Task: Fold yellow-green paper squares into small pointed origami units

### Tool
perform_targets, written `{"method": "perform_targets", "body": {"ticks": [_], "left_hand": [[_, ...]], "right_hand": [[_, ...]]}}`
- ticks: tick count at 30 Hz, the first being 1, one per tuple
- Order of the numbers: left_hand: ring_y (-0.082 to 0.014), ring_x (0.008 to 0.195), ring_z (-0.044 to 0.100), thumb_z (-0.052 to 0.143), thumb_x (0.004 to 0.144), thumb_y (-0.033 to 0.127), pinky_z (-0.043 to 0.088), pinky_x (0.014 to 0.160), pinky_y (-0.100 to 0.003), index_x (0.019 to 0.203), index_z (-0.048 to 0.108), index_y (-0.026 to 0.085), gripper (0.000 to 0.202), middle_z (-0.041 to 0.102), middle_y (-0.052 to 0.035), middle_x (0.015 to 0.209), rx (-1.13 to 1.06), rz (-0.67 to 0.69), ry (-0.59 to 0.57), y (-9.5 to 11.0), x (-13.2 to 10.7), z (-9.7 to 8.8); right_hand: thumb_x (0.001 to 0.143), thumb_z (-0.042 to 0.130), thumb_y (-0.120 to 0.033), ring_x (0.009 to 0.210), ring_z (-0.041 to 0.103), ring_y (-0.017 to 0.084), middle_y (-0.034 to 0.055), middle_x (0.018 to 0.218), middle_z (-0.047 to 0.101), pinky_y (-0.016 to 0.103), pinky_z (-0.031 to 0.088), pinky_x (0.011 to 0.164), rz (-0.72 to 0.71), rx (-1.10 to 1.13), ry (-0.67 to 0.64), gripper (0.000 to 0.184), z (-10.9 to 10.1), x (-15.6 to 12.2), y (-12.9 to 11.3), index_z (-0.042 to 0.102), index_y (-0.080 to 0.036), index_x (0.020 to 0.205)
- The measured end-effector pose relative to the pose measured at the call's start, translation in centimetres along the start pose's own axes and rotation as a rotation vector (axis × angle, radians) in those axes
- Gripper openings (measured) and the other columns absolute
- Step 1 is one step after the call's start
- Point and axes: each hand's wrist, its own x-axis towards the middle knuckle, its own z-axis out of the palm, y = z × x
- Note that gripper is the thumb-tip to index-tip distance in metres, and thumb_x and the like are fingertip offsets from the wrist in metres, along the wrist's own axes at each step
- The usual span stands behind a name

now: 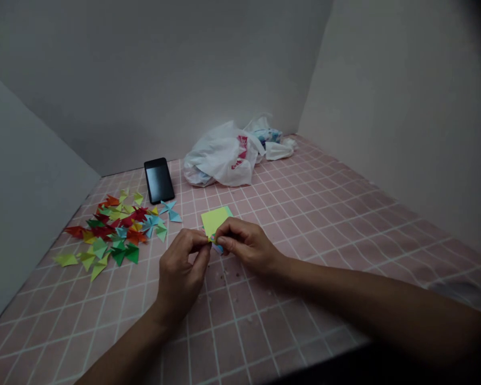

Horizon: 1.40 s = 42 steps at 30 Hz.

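Both my hands meet near the middle of the table, pinching a small folded yellow-green piece of paper between them. My left hand grips its left end between thumb and forefinger. From the other side, my right hand pinches it too, its fingertips hiding part of the paper. Just behind the fingers lies a stack of square paper sheets, yellow on top, with pale green and blue edges showing. To the left spreads a pile of folded paper pieces in red, orange, yellow, green and light blue.
A black phone lies behind the folded pieces. Against the back wall rests a white plastic bag with red print, and a crumpled packet sits beside it. A pink gridded cloth covers the table, with walls on three sides.
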Motion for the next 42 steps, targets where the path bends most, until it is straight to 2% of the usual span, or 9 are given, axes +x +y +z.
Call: {"method": "perform_targets", "body": {"ticks": [5, 8, 11, 16, 23, 29, 36, 42], "left_hand": [[-0.0122, 0.082, 0.064, 0.061, 0.087, 0.003, 0.054, 0.073, -0.024, 0.090, 0.061, 0.021, 0.018, 0.064, 0.0003, 0.089, -0.018, -0.009, 0.006, -0.1, -0.1, 0.0], [-0.0134, 0.085, 0.065, 0.060, 0.087, 0.003, 0.054, 0.075, -0.025, 0.091, 0.061, 0.021, 0.018, 0.064, -0.0008, 0.090, 0.006, 0.019, 0.005, -0.2, -0.1, 0.0], [-0.0140, 0.086, 0.065, 0.060, 0.087, 0.003, 0.054, 0.075, -0.026, 0.091, 0.061, 0.020, 0.018, 0.065, -0.0014, 0.091, 0.032, 0.048, -0.004, -0.2, -0.1, 0.0], [-0.0144, 0.086, 0.066, 0.059, 0.088, 0.003, 0.054, 0.075, -0.026, 0.091, 0.060, 0.020, 0.017, 0.065, -0.0012, 0.090, 0.082, 0.062, 0.005, -0.1, 0.0, 0.0], [-0.0141, 0.085, 0.067, 0.060, 0.088, 0.004, 0.055, 0.072, -0.024, 0.089, 0.060, 0.020, 0.017, 0.065, -0.0011, 0.090, 0.103, 0.063, 0.002, 0.2, -0.1, -0.2], [-0.0155, 0.085, 0.068, 0.058, 0.088, 0.002, 0.056, 0.073, -0.027, 0.092, 0.059, 0.020, 0.019, 0.065, -0.0022, 0.093, 0.145, 0.036, -0.010, 0.1, 0.0, -0.1], [-0.0167, 0.089, 0.067, 0.055, 0.091, 0.004, 0.056, 0.078, -0.028, 0.090, 0.056, 0.020, 0.016, 0.065, -0.0034, 0.090, 0.311, 0.189, -0.035, 0.5, 0.4, -0.3], [-0.0162, 0.084, 0.068, 0.052, 0.093, 0.005, 0.056, 0.074, -0.026, 0.091, 0.054, 0.020, 0.015, 0.065, -0.0043, 0.092, 0.469, 0.254, -0.060, 0.6, 0.3, -0.4]], "right_hand": [[0.085, 0.060, -0.020, 0.064, 0.054, 0.012, -0.0014, 0.068, 0.059, 0.026, 0.043, 0.064, -0.013, -0.066, -0.022, 0.009, -0.1, 0.0, -0.2, 0.064, -0.018, 0.077], [0.083, 0.058, -0.014, 0.064, 0.055, 0.011, -0.0007, 0.069, 0.061, 0.025, 0.043, 0.064, -0.087, -0.131, -0.018, 0.009, -0.1, -0.1, -0.3, 0.065, -0.017, 0.078], [0.081, 0.057, -0.010, 0.064, 0.055, 0.010, 0.0000, 0.071, 0.063, 0.024, 0.042, 0.061, -0.171, -0.203, 0.000, 0.010, 0.0, -0.3, -0.3, 0.064, -0.017, 0.077], [0.081, 0.056, -0.009, 0.059, 0.052, 0.009, -0.0007, 0.067, 0.060, 0.023, 0.039, 0.057, -0.228, -0.323, 0.076, 0.012, 0.2, -0.4, -0.4, 0.061, -0.016, 0.073], [0.080, 0.055, -0.005, 0.060, 0.052, 0.009, -0.0010, 0.067, 0.059, 0.022, 0.039, 0.058, -0.273, -0.340, 0.111, 0.013, 0.3, -0.5, -0.3, 0.059, -0.015, 0.072], [0.080, 0.054, -0.006, 0.061, 0.052, 0.010, -0.0009, 0.068, 0.058, 0.023, 0.038, 0.059, -0.199, -0.345, 0.129, 0.012, 0.1, -0.3, -0.2, 0.059, -0.015, 0.073], [0.086, 0.060, -0.024, 0.071, 0.056, 0.013, 0.0021, 0.075, 0.061, 0.026, 0.042, 0.065, -0.094, -0.179, 0.037, 0.013, 0.0, -0.4, -1.1, 0.062, -0.015, 0.077], [0.081, 0.060, -0.021, 0.069, 0.054, 0.013, 0.0001, 0.073, 0.060, 0.026, 0.040, 0.063, 0.051, -0.138, 0.038, 0.007, 0.0, -0.3, -1.1, 0.061, -0.017, 0.075]]}}
